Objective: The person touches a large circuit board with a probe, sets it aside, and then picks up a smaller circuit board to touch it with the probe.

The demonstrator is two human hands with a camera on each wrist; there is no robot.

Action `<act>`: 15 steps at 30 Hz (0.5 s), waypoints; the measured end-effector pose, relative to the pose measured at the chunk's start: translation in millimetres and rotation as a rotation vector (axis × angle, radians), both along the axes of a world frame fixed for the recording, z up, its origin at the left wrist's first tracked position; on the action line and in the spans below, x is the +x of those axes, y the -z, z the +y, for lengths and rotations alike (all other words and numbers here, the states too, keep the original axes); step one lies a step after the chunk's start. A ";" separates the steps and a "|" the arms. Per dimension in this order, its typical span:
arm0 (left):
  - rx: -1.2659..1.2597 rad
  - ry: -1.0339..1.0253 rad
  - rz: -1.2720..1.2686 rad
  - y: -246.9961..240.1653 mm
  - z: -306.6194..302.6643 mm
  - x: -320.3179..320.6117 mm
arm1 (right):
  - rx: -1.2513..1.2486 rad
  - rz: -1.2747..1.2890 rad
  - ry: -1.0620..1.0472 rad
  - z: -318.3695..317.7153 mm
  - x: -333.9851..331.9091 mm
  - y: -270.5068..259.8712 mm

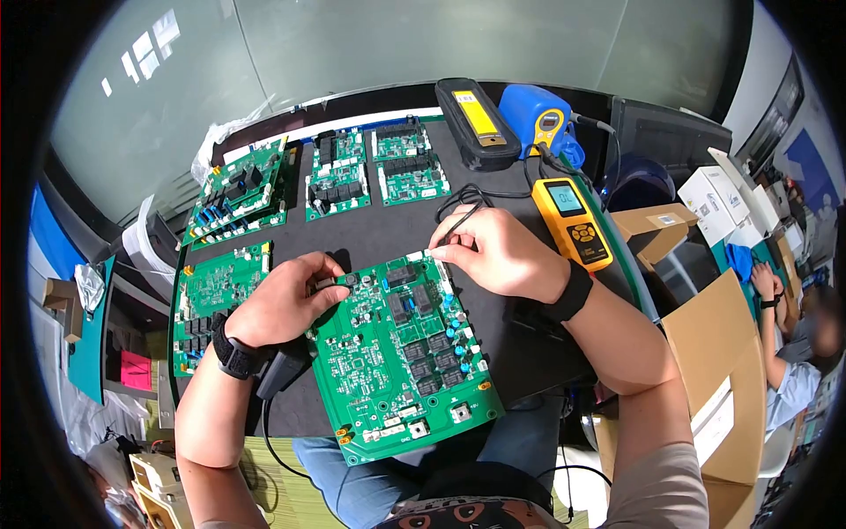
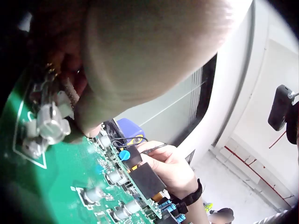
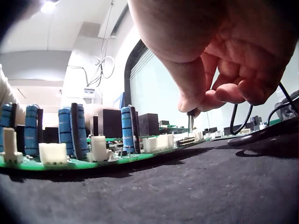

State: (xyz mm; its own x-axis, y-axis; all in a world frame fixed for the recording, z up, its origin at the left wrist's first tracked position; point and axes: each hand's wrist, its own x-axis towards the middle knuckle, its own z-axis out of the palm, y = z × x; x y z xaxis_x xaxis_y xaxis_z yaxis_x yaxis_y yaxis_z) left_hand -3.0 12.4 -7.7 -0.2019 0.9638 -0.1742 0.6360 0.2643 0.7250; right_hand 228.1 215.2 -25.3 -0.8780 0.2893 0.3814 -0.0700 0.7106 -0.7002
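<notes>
A large green circuit board lies tilted near the table's front edge. At its upper left corner, my left hand has curled fingers and thumb gripping the edge; a small greyish piece shows between them. My right hand pinches a thin black lead over the upper right corner. In the right wrist view, the thumb and fingers of my right hand hold a small dark piece with a metal tip at the row of white connectors. Left fingertips are partly hidden in the left wrist view.
Smaller green boards stand behind, with stacked boards at the back left and another board at left. A yellow meter, a black case and a blue device are on the right. A cardboard box stands beyond.
</notes>
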 end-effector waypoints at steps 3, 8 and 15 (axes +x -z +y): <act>0.026 0.001 -0.012 1.3 0.0 -0.7 | -0.001 0.008 0.004 -0.5 -0.9 -2.1; 0.032 0.015 0.041 -1.6 -0.2 1.5 | 0.006 0.016 -0.029 4.9 -1.8 3.3; 0.054 -0.016 -0.001 0.5 0.4 1.0 | 0.038 0.010 -0.003 4.1 -6.7 0.1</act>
State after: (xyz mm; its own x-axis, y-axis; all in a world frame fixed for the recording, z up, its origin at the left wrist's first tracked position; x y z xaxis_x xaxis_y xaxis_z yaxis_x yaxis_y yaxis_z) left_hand -2.0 12.7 -8.3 -0.2170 0.9685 -0.1220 0.6311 0.2345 0.7394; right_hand 221.4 219.2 -25.4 -0.8751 0.2717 0.4005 -0.0787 0.7365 -0.6718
